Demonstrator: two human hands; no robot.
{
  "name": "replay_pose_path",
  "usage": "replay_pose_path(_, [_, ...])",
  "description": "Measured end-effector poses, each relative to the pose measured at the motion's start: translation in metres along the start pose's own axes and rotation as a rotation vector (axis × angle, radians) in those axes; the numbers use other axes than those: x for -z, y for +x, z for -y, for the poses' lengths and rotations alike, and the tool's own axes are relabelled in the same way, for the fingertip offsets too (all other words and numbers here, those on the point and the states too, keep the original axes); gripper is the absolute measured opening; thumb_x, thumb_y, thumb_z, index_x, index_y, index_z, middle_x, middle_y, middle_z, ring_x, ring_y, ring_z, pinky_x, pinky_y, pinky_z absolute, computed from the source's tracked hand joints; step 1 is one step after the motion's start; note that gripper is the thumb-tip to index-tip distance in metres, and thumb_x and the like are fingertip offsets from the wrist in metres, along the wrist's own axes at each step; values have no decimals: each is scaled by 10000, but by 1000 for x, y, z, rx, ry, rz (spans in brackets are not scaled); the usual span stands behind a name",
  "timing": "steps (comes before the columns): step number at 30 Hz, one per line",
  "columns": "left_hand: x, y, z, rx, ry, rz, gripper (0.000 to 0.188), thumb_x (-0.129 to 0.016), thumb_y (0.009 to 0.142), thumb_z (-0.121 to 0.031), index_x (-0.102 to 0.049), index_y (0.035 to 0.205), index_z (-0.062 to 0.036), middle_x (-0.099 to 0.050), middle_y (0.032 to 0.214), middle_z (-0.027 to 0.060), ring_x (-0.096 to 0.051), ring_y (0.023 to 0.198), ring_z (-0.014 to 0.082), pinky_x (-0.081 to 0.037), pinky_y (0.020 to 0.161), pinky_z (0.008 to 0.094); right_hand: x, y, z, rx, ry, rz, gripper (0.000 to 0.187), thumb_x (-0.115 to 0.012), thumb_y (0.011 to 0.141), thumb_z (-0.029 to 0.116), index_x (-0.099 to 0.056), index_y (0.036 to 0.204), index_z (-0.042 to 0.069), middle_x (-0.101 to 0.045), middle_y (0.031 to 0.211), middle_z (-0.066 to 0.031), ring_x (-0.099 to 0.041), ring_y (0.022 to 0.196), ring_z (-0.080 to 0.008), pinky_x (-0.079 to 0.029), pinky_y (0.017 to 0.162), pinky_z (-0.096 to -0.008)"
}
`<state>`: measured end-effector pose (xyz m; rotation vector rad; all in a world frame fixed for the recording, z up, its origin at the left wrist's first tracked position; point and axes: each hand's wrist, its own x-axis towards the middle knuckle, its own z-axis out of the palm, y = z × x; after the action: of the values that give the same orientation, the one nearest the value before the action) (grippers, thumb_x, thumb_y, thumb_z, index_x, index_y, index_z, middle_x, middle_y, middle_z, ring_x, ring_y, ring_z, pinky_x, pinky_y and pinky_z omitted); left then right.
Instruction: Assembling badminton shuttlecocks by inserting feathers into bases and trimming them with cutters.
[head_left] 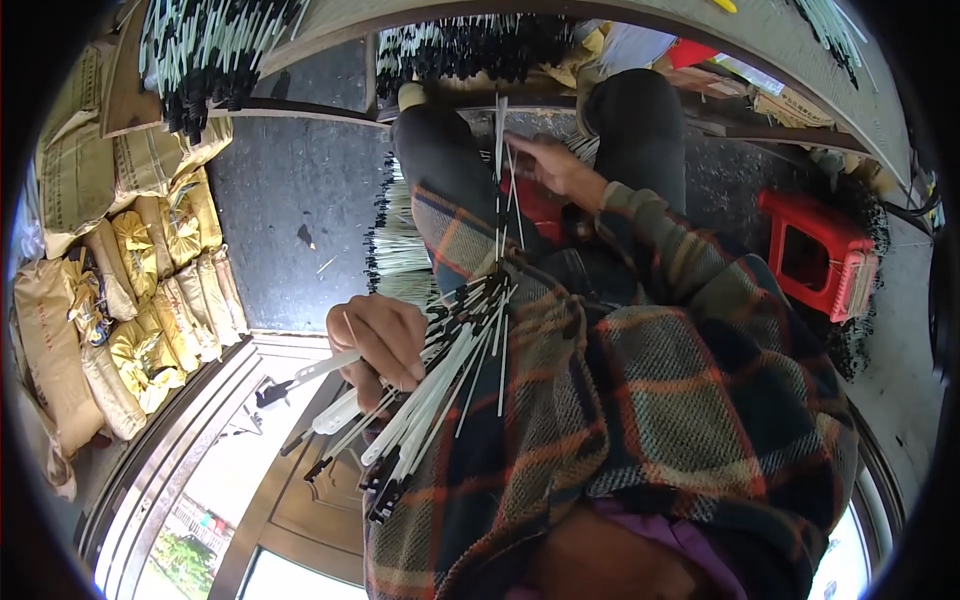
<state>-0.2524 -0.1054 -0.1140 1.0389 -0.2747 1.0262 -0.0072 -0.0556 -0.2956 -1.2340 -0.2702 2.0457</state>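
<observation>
My left hand (378, 342) is closed round a loose bundle of thin white sticks (440, 375) with black end pieces. The bundle fans out across my lap, against the plaid jacket. One wider white strip with a black end (318, 371) juts out on the far side of that hand. Beyond the bundle, my right hand (548, 165) has its fingertips at a white and black stick (500, 130) that runs down toward the bundle. A thinner stick (515, 195) slants beside it. The lower fingers of my right hand are in shadow.
Piles of similar sticks lie on the bench at far left (215, 50), at far centre (470, 45) and beside my leg (395, 235). Brown and yellow sacks (150, 290) are stacked at left. A red plastic stool (815, 255) is at right. A wooden door (315, 500) stands at lower left.
</observation>
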Motion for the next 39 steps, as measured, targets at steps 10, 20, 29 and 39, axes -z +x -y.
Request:
replay_pose_path(10, [4, 7, 1, 132, -1, -172, 322, -694, 755, -267, -627, 766, 47, -616, 746, 145, -557, 619, 184, -405, 527, 270, -30, -59, 36, 225, 295, 409, 714, -523, 828, 473, -307, 1315, -1, -564, 1077, -103, -543, 971, -190, -419, 882, -352])
replay_pose_path(20, [1, 25, 12, -46, 319, -27, 189, -613, 787, -292, -623, 681, -135, -637, 837, 98, -582, 751, 240, -416, 618, 329, -112, -131, 45, 724, -531, 629, 191, -696, 716, 62, -553, 834, 15, -468, 741, 14, -442, 700, -59, -369, 624, -224])
replay_pose_path(29, [-29, 32, 11, 193, 172, -308, 175, -701, 655, -159, -657, 677, 9, -647, 742, 138, -586, 638, 226, -419, 559, 311, -109, -151, 47, 828, -559, 769, 129, -670, 727, 16, -546, 760, 17, -565, 778, -75, -554, 705, -162, -421, 614, -284])
replay_pose_path(39, [-34, 44, -3, 465, 452, -299, 360, -834, 398, -186, -648, 670, -41, -630, 692, 95, -558, 584, 191, -400, 525, 292, -107, -161, 49, 883, -486, 815, 192, -683, 741, 103, -591, 862, -15, -585, 798, -120, -571, 685, -213, -437, 603, -295])
